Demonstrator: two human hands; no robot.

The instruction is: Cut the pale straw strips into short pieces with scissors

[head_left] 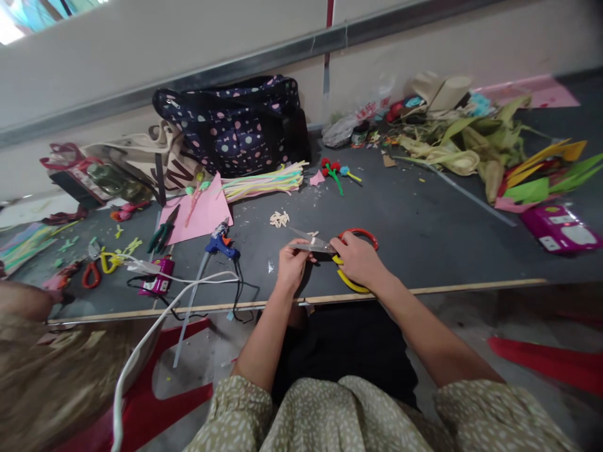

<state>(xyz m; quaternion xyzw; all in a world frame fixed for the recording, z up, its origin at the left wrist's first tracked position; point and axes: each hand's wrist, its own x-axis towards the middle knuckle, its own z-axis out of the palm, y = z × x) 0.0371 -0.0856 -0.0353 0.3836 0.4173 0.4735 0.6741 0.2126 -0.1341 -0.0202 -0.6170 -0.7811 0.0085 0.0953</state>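
Observation:
In the head view my right hand (360, 258) is closed around a large pair of scissors (321, 245) with one red and one yellow handle. The blades point left, towards my left hand (292, 267). That hand is closed in a pinch beside the blades, and what sits in its fingertips is too small to name. A tiny pale piece (313, 235) shows at the blades. Just beyond lies a small heap of cream-coloured cut pieces (279, 219) on the dark table (405, 232).
Left of my hands are a blue glue gun (221, 243), a white cable (188, 282), green-handled pliers (162, 233) and pink paper (200, 213). Behind lie pipe cleaners (268, 182) and a dotted bag (235, 125). Dried husks (461, 150) lie right. Another person's arm (28, 301) rests at left.

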